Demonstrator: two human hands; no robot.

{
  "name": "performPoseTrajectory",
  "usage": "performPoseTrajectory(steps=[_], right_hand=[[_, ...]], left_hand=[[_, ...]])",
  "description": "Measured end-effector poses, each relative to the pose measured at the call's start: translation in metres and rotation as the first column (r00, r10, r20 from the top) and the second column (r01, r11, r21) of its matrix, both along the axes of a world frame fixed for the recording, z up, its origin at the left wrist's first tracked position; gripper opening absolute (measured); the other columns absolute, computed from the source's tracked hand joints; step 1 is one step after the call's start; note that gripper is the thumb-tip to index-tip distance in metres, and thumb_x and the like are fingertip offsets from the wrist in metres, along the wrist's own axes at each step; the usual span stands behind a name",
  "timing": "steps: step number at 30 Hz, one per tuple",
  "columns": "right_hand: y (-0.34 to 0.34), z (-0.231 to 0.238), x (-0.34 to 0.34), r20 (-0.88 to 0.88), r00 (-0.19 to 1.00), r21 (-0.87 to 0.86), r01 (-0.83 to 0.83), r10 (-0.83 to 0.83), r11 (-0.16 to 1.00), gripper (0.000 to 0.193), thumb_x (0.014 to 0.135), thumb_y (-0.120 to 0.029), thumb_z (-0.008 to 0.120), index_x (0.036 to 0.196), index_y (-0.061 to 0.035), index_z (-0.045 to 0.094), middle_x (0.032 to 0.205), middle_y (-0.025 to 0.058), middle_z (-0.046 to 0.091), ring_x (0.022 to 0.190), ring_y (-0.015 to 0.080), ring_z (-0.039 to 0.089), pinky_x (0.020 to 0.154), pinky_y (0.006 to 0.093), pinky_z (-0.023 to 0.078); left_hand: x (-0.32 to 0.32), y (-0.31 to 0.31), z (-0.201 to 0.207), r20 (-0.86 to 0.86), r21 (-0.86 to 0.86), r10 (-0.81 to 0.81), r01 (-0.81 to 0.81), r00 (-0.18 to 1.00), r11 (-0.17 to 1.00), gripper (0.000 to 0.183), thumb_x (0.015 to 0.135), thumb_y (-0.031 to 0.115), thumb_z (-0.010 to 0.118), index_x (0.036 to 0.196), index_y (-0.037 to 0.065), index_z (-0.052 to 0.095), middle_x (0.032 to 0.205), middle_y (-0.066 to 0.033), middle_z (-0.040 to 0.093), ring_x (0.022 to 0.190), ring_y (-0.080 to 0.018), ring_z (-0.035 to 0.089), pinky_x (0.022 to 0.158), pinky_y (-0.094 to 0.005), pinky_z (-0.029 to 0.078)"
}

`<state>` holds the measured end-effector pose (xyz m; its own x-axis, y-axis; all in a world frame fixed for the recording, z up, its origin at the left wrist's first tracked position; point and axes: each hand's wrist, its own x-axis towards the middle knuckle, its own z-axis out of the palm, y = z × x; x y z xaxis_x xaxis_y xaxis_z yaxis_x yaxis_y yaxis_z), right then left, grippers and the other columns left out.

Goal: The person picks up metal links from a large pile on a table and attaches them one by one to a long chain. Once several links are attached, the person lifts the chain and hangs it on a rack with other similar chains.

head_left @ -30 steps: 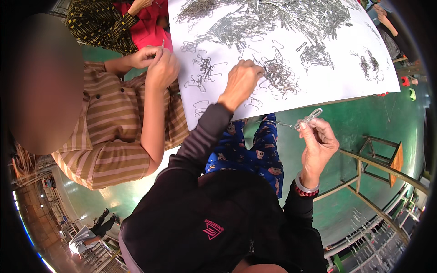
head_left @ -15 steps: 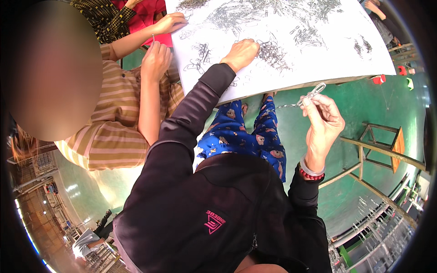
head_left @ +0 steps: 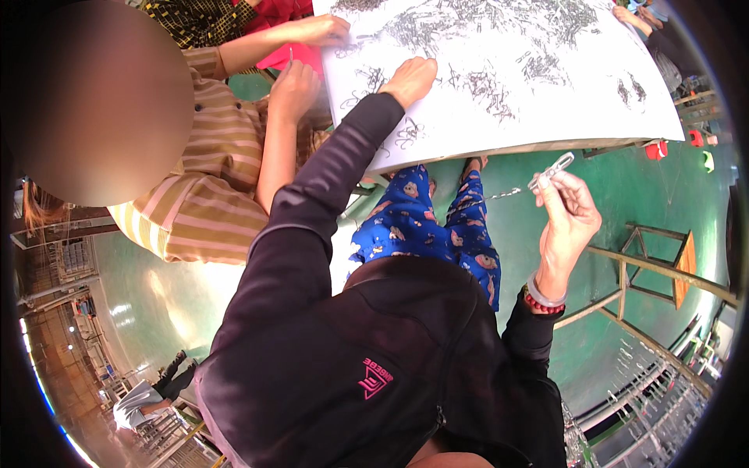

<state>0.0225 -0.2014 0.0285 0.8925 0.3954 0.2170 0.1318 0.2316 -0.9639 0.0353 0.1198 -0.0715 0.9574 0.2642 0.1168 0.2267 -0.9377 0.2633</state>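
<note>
Two bare hands work at one white tabletop (head_left: 581, 121), as I follow from afar through the head camera: the left hand (head_left: 412, 80) in the upper middle of the frame, the right hand (head_left: 569, 210) right of center. The right holds one clear looped clip (head_left: 557, 169), pinched between a closed thumb and fingers, its loop pointing to the upper right; one shiny strand (head_left: 503, 194) shows just left of it, though I cannot tell whether the two are joined. The left hand's fingers are curled together over the tabletop; I cannot tell how tightly they close or whether they have hold of anything. I count one dark pile of wire hooks (head_left: 485, 92) to that hand's right and two small dark clusters (head_left: 630, 91) at the upper right, while a broad heap of metal pieces (head_left: 468, 27) across the top defies a count. One pale bangle (head_left: 550, 294) and one string of red beads (head_left: 538, 305) circle the right wrist. The tabletop's near edge runs from mid-frame to the right, above and apart from the clip; green floor (head_left: 519, 249) spans the gap between the patterned trousers (head_left: 413, 226) and the right hand, with one stool (head_left: 685, 269) farther right. One co-worker in a striped shirt (head_left: 222, 148) sits close along the left edge, narrowing the left arm's room on that side
</note>
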Motion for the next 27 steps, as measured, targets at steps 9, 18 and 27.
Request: performPoseTrajectory(steps=[9, 18, 27], right_hand=[[0.004, 0.01, 0.004, -0.012, 1.0, -0.026, -0.019, 0.019, 0.999, 0.015, 0.074, 0.012, 0.066, 0.085, 0.0019, 0.063, 0.079, 0.0042, 0.062, 0.07, 0.0074, 0.058, 0.061, 0.0187, 0.046], [0.006, 0.009, 0.011, -0.031, 0.998, 0.008, -0.055, 0.056, 0.998, 0.018, 0.072, 0.015, 0.065, 0.084, 0.0029, 0.061, 0.084, 0.0045, 0.061, 0.076, 0.0078, 0.057, 0.071, 0.0195, 0.046], [0.007, 0.008, 0.017, -0.02, 0.997, 0.022, -0.075, 0.076, 0.997, 0.019, 0.07, 0.015, 0.067, 0.085, 0.0039, 0.061, 0.084, 0.0074, 0.061, 0.074, 0.0097, 0.058, 0.069, 0.0207, 0.048]], left_hand=[[-0.012, 0.002, 0.03, 0.131, -0.58, 0.081, 0.01, 0.988, 0.814, 0.031, 0.074, 0.011, 0.069, 0.104, 0.004, 0.062, 0.08, -0.0094, 0.068, 0.079, -0.0155, 0.064, 0.073, -0.0298, 0.047], [-0.035, 0.004, 0.017, -0.134, -0.281, 0.143, -0.176, 0.981, 0.944, 0.016, 0.071, 0.016, 0.069, 0.084, 0.005, 0.068, 0.076, -0.0119, 0.067, 0.075, -0.0243, 0.065, 0.069, -0.0335, 0.048], [0.029, 0.02, 0.006, 0.168, 0.055, -0.154, 0.147, 0.974, 0.988, 0.012, 0.079, 0.017, 0.062, 0.088, 0.011, 0.068, 0.089, -0.0045, 0.06, 0.094, -0.0232, 0.053, 0.077, -0.0362, 0.048]])
